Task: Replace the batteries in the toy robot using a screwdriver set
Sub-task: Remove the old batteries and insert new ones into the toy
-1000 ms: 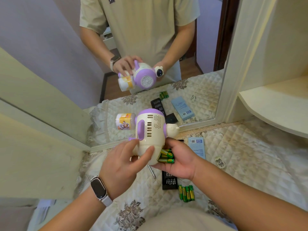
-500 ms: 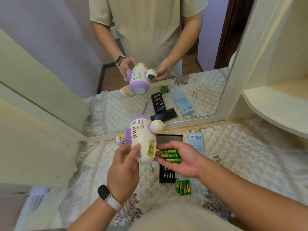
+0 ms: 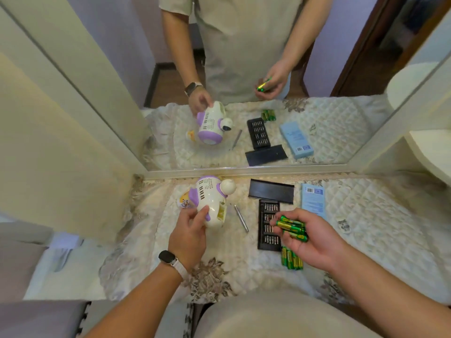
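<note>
A home, seemingly a bedroom dressing table: a large cream-framed mirror [image 3: 244,169], a quilted cream floral cloth [image 3: 378,228] spread just below it, a rounded cream shelf [image 3: 434,154] to its right, and lilac walls [image 3: 117,45] with a dark wooden door frame [image 3: 361,45] reflected in it.

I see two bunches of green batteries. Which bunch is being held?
The upper bunch, gripped in the right hand over the black bit tray. The other bunch lies loose on the quilted cloth beside the tray's near end.
</note>
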Demonstrator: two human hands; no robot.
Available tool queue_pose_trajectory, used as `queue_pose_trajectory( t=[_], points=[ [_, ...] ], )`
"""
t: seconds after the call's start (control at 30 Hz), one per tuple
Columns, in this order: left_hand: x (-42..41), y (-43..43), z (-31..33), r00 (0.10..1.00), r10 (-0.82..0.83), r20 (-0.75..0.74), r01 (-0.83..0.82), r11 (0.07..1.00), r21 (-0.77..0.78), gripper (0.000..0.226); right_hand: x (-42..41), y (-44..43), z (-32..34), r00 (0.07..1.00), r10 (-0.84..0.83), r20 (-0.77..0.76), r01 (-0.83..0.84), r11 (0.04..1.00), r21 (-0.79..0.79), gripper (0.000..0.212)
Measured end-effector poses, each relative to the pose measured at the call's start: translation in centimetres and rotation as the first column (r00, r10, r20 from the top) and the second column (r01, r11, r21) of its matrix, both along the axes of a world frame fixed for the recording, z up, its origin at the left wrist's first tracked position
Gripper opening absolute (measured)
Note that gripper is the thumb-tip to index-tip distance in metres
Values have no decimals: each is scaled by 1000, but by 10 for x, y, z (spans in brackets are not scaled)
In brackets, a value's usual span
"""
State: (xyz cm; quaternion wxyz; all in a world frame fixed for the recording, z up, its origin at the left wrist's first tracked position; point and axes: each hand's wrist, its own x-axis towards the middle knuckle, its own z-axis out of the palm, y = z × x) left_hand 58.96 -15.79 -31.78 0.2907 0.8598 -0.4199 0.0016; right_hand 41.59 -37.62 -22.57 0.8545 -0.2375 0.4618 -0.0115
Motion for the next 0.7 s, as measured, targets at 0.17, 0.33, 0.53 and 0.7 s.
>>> queue_pose_trajectory(
  t=[0.17, 0.33, 0.53, 0.7],
  points=[
    [20, 3, -26, 999, -33, 0, 33, 999, 16, 43, 8, 18, 7, 997, -48, -64, 45, 998, -40, 15],
    [24, 7, -42, 992, 14, -125, 10, 982, 189, 41, 17, 35, 8, 990, -94, -109, 89, 995, -56, 15],
    [18, 10, -39, 993, -83, -89, 97, 982, 162, 73, 15, 55, 4, 991, -88, -97, 87, 996, -18, 24],
    [10, 17, -35, 996, -81, -34, 85, 987, 133, 59, 7, 57, -1, 992, -106, -66, 107, 994, 6, 28]
  ],
)
